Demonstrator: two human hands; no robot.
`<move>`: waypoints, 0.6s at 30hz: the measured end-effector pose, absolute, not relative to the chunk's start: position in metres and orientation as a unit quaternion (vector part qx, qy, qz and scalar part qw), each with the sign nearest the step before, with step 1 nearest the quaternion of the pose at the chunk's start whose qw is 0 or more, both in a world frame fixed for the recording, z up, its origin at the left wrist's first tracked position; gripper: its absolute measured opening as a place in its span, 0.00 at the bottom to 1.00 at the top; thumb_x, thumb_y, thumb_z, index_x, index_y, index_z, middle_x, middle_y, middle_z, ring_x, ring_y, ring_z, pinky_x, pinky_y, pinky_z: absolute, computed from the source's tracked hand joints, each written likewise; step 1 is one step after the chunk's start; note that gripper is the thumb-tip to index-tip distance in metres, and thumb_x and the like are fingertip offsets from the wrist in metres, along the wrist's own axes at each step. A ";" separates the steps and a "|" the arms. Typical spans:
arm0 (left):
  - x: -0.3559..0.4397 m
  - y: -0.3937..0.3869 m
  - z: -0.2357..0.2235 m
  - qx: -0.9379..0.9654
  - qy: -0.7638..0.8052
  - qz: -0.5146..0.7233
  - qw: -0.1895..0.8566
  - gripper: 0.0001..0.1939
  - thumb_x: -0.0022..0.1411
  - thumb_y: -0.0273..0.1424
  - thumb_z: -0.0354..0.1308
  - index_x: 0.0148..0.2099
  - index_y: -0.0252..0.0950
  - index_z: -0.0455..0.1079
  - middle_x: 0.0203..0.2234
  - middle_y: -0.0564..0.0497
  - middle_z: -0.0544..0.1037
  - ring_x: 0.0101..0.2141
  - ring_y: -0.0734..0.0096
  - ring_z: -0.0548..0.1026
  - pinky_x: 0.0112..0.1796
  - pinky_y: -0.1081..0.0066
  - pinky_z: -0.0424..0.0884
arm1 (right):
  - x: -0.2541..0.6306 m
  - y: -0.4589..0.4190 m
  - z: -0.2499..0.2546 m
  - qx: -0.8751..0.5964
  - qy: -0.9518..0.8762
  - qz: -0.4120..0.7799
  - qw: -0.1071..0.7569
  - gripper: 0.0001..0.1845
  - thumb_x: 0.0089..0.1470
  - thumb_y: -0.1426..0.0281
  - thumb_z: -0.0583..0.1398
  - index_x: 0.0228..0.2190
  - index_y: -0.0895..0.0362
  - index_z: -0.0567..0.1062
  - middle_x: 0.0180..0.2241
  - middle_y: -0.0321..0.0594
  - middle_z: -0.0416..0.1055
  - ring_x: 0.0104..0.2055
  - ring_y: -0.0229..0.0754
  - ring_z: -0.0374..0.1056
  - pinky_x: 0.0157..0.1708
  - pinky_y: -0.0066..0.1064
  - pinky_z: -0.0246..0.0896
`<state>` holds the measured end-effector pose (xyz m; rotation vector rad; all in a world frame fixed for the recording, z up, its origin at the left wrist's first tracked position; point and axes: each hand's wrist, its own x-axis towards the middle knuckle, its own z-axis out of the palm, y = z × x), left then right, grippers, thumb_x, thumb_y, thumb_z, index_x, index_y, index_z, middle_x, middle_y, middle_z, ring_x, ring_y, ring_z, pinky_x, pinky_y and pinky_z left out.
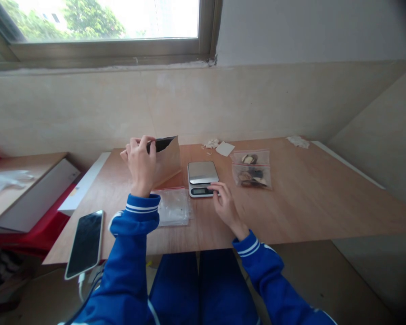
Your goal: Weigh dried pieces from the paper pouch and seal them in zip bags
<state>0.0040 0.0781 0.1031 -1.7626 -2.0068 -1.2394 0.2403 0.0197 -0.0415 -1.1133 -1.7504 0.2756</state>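
Note:
My left hand (pixel 141 161) grips the upper edge of a brown paper bag (pixel 169 164), which stands open at the top and looks dark inside. Beside the bag is a small kitchen scale (pixel 203 173) with a bare metal plate. My right hand (pixel 226 205) reaches to the scale's front panel, its fingertips touching by the display, with nothing visible held. A stack of clear zip bags (pixel 174 207) lies in front of the paper bag, near my left wrist. To the scale's right rests a filled zip bag (pixel 251 170) containing dark and pale slices.
A phone (pixel 85 243) with a plugged-in cable overhangs the table's front left edge. Behind the scale lie white scraps (pixel 211 143) and a white square card (pixel 225 148). Another crumpled white piece (pixel 298 141) sits at the back right. The wall and window close off the far side.

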 end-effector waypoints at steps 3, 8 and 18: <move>0.009 0.058 0.114 -0.605 -0.690 -0.386 0.087 0.21 0.62 0.30 0.52 0.57 0.44 0.67 0.43 0.44 0.71 0.45 0.55 0.72 0.50 0.54 0.61 | 0.209 0.016 0.006 -0.403 -0.778 0.097 0.471 0.20 0.62 0.74 0.47 0.53 0.51 0.65 0.53 0.45 0.65 0.58 0.46 0.60 0.58 0.45 0.57; 0.008 0.038 0.120 -0.619 -0.726 -0.301 -0.005 0.11 0.59 0.35 0.56 0.41 0.45 0.77 0.33 0.48 0.79 0.36 0.57 0.76 0.38 0.64 0.68 | 0.164 0.026 0.055 -0.353 -0.854 0.029 0.381 0.26 0.64 0.70 0.46 0.62 0.56 0.53 0.62 0.46 0.55 0.66 0.46 0.47 0.65 0.46 0.47; 0.003 0.023 0.087 -0.610 -0.684 -0.397 -0.047 0.14 0.58 0.39 0.55 0.42 0.45 0.79 0.27 0.51 0.80 0.26 0.67 0.75 0.30 0.70 0.67 | 0.152 0.016 0.054 -0.435 -0.883 0.010 0.178 0.17 0.64 0.74 0.46 0.35 0.63 0.74 0.31 0.52 0.75 0.37 0.50 0.73 0.43 0.41 0.66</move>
